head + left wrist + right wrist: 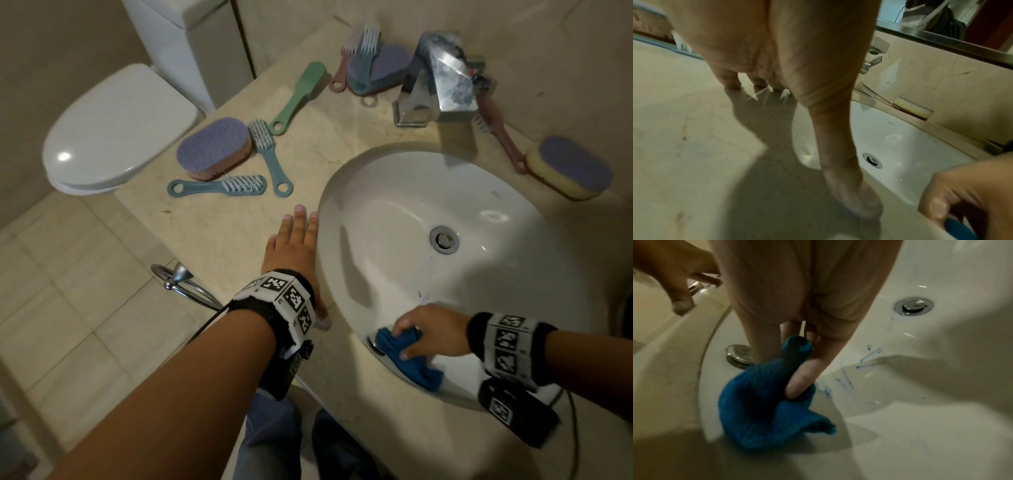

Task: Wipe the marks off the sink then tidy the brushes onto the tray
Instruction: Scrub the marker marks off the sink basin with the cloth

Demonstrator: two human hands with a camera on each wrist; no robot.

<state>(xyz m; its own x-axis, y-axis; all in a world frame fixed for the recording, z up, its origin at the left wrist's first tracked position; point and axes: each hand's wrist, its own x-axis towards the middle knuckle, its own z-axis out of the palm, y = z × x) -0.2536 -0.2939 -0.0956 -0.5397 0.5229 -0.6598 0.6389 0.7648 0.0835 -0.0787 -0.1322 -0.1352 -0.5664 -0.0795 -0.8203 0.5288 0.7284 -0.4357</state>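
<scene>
The white sink (411, 192) carries blue scribbled marks (865, 360) on its near inner wall. My right hand (424, 329) grips a bunched blue cloth (407, 356) and presses it against the near rim, left of the marks. My left hand (298, 240) lies flat on the counter beside the sink's left rim, fingers straight. Two teal brushes (219, 186) (270, 157), a green brush (298, 96) and a purple-topped scrub brush (214, 147) lie left of the sink. More brushes (370, 65) are piled behind. A pink brush (500, 137) and a yellow scrub brush (570, 168) lie at the right.
A chrome faucet (442, 78) stands behind the basin, and the drain (444, 239) is in its middle. A chrome overflow cap (739, 356) sits next to the cloth. A toilet (116, 126) is at the left, and a towel ring (181, 281) hangs below the counter edge.
</scene>
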